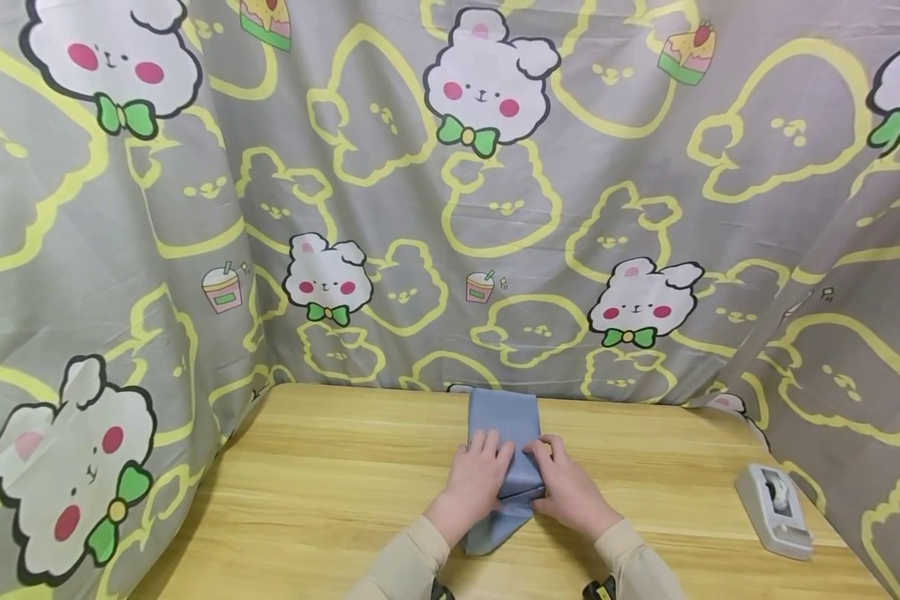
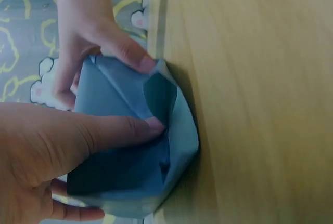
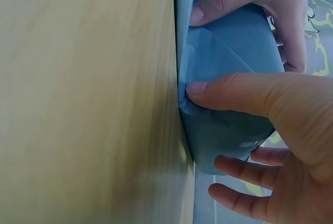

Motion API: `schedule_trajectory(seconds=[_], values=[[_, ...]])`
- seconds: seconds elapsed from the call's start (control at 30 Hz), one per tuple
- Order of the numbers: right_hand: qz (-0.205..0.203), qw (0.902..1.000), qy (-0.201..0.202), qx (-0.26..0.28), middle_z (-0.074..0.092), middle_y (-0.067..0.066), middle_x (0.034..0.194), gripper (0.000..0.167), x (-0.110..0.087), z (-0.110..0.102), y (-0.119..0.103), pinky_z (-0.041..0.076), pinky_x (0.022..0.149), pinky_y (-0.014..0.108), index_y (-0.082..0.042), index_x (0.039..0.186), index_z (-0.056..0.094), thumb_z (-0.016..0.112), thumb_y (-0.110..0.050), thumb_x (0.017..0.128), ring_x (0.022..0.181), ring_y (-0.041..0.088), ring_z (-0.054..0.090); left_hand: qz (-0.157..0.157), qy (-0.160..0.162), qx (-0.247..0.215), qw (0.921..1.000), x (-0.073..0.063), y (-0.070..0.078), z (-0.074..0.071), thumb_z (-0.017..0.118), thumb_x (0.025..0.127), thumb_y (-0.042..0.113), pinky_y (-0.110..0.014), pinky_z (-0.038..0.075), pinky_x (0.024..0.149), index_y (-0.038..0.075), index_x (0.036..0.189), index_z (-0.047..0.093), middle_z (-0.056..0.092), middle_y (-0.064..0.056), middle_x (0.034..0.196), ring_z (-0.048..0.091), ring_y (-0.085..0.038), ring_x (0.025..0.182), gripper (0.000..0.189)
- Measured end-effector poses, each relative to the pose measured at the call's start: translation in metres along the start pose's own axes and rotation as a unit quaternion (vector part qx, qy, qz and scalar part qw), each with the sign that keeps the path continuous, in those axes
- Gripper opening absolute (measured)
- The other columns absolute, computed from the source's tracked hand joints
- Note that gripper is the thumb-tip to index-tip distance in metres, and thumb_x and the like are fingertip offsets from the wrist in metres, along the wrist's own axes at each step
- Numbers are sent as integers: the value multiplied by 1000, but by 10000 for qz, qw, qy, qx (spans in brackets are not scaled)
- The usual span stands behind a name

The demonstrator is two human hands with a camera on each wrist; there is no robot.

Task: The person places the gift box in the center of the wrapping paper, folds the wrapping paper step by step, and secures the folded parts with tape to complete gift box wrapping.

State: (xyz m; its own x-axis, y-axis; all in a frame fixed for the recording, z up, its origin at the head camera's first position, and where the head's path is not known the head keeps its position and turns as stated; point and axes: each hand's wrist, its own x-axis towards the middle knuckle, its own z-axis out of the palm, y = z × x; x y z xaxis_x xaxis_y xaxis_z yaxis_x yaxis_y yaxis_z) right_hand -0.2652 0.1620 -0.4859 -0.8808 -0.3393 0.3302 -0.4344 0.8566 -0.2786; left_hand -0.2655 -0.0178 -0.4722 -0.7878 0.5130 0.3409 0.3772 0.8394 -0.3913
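A sheet of blue paper (image 1: 504, 408), folded into a long, flat tube-like shape, lies on the table at the middle. My left hand (image 1: 474, 483) holds its left side, fingers on top and thumb by the near fold. On the other side my right hand (image 1: 573, 492) grips the right edge. In the left wrist view the near end of the blue paper (image 2: 117, 174) gapes into a pocket, and my left thumb presses at its opening. The right wrist view shows my right thumb on a crease of the blue paper (image 3: 229, 125), with other fingers loosely bent beside it.
A grey-white tape dispenser (image 1: 778, 510) stands at the right of the wooden table (image 1: 330, 483). A grey curtain (image 1: 390, 200) with cartoon prints hangs behind the table and along both sides. The paper's far end reaches the table's back edge.
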Motion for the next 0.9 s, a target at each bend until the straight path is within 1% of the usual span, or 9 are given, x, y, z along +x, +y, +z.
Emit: schedule_trajectory(seconds=[0.13,0.27,0.33,0.4,0.53,0.63,0.77,0.83,0.9], values=[[7,9999,29,-100,42,20,132,78,0,0,0,54,74,39,-12,123,50,91,-14,57,97,28,62,179,142,-7,9997,-2,-5,4,82,57,67,-28,50,69,24,123,46,47,0,110,43,-18,99,86],[21,9998,30,-215,43,19,132,77,0,2,0,53,73,39,-13,122,50,91,-16,57,100,30,60,193,-175,-421,9988,-2,-8,4,81,65,62,-32,49,74,24,130,45,46,-1,113,41,-18,102,83],[24,9997,27,-245,43,20,131,76,1,2,0,53,73,40,-13,121,50,91,-16,58,101,30,60,111,-360,-627,9973,-3,-8,1,77,68,64,-35,47,75,24,132,44,46,-1,114,40,-19,103,82],[21,9997,37,-258,43,21,131,75,1,2,0,53,73,40,-12,120,50,90,-15,58,101,31,60,34,-404,-650,9971,-2,-6,-1,74,68,68,-36,46,73,24,131,45,46,-2,113,40,-20,103,82],[4,9996,100,-258,44,21,130,74,0,3,0,53,71,40,-12,119,51,90,-14,57,100,31,60,-50,-112,-313,9994,-1,0,-2,74,65,71,-34,46,69,23,123,48,47,-2,110,43,-20,100,79],[-23,9995,159,-264,45,20,129,74,1,3,0,53,70,40,-12,119,51,90,-14,56,100,31,61,-116,78,-127,9998,0,3,1,79,65,65,-32,47,68,24,119,48,47,-1,109,44,-19,98,75],[23,9997,160,-201,45,20,129,74,1,2,-1,53,70,40,-12,119,52,91,-13,56,101,32,60,-30,131,-111,9998,-1,0,5,82,67,57,-32,49,69,25,122,48,47,-1,111,45,-19,101,72],[59,9998,128,-146,44,20,129,74,0,1,-2,52,72,40,-12,118,52,91,-12,56,100,32,60,121,67,-464,9988,-4,-8,5,84,68,51,-33,50,71,25,127,49,49,-1,115,46,-19,105,73],[99,9999,64,-96,43,20,130,74,0,1,-3,53,72,41,-12,119,51,91,-12,57,99,32,60,351,-127,-1305,9907,-7,-23,3,85,70,41,-35,52,79,25,131,51,52,0,121,48,-19,110,71]])
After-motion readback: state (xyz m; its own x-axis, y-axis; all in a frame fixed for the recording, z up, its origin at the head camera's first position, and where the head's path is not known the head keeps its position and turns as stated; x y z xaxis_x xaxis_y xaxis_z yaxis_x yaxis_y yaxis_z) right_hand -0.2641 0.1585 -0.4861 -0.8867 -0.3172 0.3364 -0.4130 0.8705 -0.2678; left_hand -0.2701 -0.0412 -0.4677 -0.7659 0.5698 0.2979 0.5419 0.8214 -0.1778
